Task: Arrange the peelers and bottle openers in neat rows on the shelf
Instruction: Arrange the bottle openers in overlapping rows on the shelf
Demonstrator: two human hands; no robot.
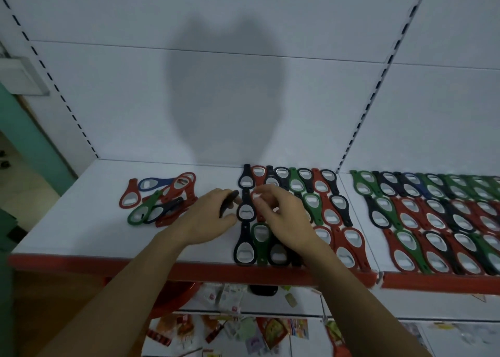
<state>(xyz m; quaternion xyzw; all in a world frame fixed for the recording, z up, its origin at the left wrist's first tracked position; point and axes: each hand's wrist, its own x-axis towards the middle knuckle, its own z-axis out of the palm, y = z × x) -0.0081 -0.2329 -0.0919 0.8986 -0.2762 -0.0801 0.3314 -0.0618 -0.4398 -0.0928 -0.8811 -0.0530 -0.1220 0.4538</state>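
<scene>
Rows of red, green, black and blue bottle openers (328,207) cover the middle and right of the white shelf (89,229). A loose heap of openers (162,199) lies at the left. My left hand (211,216) holds a black opener (228,199) in its curled fingers, just left of the rows. My right hand (281,216) hovers over the left end of the rows and pinches a red opener (255,195) at its fingertips. A black opener (245,209) lies on the shelf between the two hands.
The shelf has a red front edge (216,271) and a white back panel. More opener rows (438,221) fill the neighbouring shelf section on the right. Packaged goods (243,327) hang below the shelf. A teal wall (29,140) stands at the left.
</scene>
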